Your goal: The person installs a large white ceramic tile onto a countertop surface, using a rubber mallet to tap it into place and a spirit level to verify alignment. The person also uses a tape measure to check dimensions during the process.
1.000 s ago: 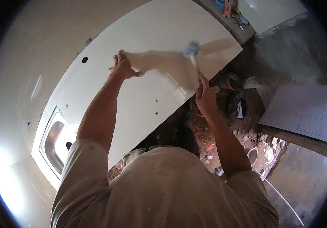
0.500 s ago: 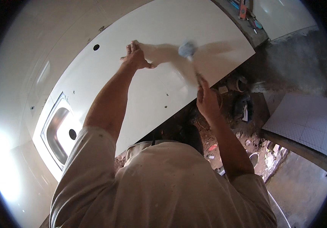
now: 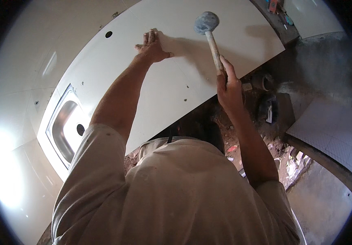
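Observation:
A pale, smooth countertop slab [image 3: 163,94] stretches out in front of me. Flat on its surface lies my left hand [image 3: 152,50], fingers spread, left of the slab's middle. My right hand [image 3: 230,87] is wrapped round the wooden handle of a rubber mallet [image 3: 206,23]. The mallet's round grey head points away from me, over the far part of the slab, and looks raised above it. A shadow of arm and mallet falls across the slab between my hands and to the right.
A steel sink [image 3: 66,128] is set into the slab at the left. A dark round hole [image 3: 109,34] sits near the wall edge. Tools, including an orange one [image 3: 272,6], lie on a ledge at far right. Rubble [image 3: 233,139] covers the ground below the slab's front edge.
The mallet has risen from low over the slab, its head now farther away and sharper. My right hand has lifted with it. The left hand stays spread on the slab, while the whole view shifted slightly.

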A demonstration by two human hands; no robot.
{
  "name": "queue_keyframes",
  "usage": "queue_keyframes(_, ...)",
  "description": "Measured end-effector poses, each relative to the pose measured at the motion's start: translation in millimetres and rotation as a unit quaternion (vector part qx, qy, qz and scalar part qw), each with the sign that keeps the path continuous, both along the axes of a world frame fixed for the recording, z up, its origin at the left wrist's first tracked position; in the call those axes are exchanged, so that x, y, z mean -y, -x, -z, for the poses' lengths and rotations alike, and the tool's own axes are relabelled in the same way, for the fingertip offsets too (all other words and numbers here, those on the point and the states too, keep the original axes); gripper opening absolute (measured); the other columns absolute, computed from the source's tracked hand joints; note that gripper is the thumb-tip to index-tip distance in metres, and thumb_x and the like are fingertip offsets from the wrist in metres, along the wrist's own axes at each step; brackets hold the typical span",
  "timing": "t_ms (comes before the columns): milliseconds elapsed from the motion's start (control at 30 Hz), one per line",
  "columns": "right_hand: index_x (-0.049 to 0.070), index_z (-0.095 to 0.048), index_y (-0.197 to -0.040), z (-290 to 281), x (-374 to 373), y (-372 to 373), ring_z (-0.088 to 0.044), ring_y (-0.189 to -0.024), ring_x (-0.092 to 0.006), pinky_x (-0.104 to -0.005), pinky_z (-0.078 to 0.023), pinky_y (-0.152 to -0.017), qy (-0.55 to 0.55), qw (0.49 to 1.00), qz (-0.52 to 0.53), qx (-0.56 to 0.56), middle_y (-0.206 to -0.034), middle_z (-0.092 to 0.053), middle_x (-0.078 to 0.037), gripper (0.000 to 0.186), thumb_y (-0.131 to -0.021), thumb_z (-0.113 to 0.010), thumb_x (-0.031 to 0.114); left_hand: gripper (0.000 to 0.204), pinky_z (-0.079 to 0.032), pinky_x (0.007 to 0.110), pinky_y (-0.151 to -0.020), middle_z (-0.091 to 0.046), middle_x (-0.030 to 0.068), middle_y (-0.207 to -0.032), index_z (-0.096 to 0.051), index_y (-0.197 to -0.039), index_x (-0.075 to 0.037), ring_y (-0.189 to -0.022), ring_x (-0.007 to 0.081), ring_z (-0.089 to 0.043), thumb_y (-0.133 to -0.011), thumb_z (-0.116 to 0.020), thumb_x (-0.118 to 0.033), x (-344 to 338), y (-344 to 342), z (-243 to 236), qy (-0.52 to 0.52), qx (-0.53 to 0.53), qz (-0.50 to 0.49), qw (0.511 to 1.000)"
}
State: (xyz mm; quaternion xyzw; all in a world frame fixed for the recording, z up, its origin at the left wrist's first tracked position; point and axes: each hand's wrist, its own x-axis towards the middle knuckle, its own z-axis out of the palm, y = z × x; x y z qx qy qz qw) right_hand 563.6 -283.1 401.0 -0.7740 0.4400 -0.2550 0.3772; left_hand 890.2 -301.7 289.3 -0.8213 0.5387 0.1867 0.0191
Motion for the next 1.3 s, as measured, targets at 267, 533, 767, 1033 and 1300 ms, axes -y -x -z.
queue_keyframes(267,0.0,-0.045,-0.151,23,38,-55,-0.068,-0.118,-0.0471,-0.0516,-0.058,-0.096,-0.021,0.998,-0.054,-0.007,-0.13,-0.065,-0.033,0.044,-0.11,-0.047,0.016,0.132,-0.022,0.074,-0.121,-0.003,0.0135,-0.177,-0.005,-0.168,-0.004,-0.164,0.0315,-0.005,-0.081,-0.079,-0.069,-2,12,-32,-0.029,0.01,-0.021,0.999)
queue_keyframes(533,0.007,-0.044,-0.154,46,90,-168,-0.06,-0.067,-0.0164,-0.0347,-0.053,-0.061,0.022,0.99,0.026,0.139,-0.085,-0.062,-0.01,0.046,-0.109,-0.05,0.019,0.13,-0.023,0.071,-0.122,-0.003,0.0147,-0.177,-0.002,-0.167,0.0,-0.164,0.0307,-0.005,-0.085,-0.077,-0.067,-9,15,-49,-0.052,-0.002,-0.028,0.998)
queue_keyframes(767,0.008,-0.047,-0.151,65,137,-213,-0.069,-0.086,-0.0283,-0.0417,-0.058,-0.075,0.045,0.996,-0.001,0.077,-0.104,-0.068,-0.018,0.043,-0.109,-0.049,0.018,0.124,-0.023,0.072,-0.121,-0.001,0.0169,-0.177,-0.003,-0.167,0.001,-0.164,0.0327,-0.004,-0.089,-0.073,-0.065,-2,20,-53,-0.057,-0.007,-0.01,0.998)
queue_keyframes(1033,0.005,-0.052,-0.144,39,132,-234,-0.064,-0.123,-0.0466,-0.0506,-0.057,-0.1,-0.015,0.998,-0.054,0.026,-0.137,-0.063,-0.027,0.038,-0.107,-0.051,0.015,0.13,-0.023,0.075,-0.121,-0.006,0.0208,-0.175,-0.006,-0.166,0.002,-0.163,0.0367,-0.008,-0.082,-0.083,-0.061,-9,8,-44,-0.012,-0.027,-0.022,0.999)
queue_keyframes(1300,0.003,-0.052,-0.144,25,133,-199,-0.067,-0.118,-0.0457,-0.05,-0.057,-0.097,0.02,0.998,-0.042,0.051,-0.124,-0.069,-0.027,0.039,-0.107,-0.052,0.017,0.129,-0.024,0.076,-0.119,-0.003,0.0201,-0.176,-0.006,-0.166,0.003,-0.163,0.0376,-0.007,-0.084,-0.077,-0.067,0,9,-30,-0.031,0.013,-0.003,0.999)
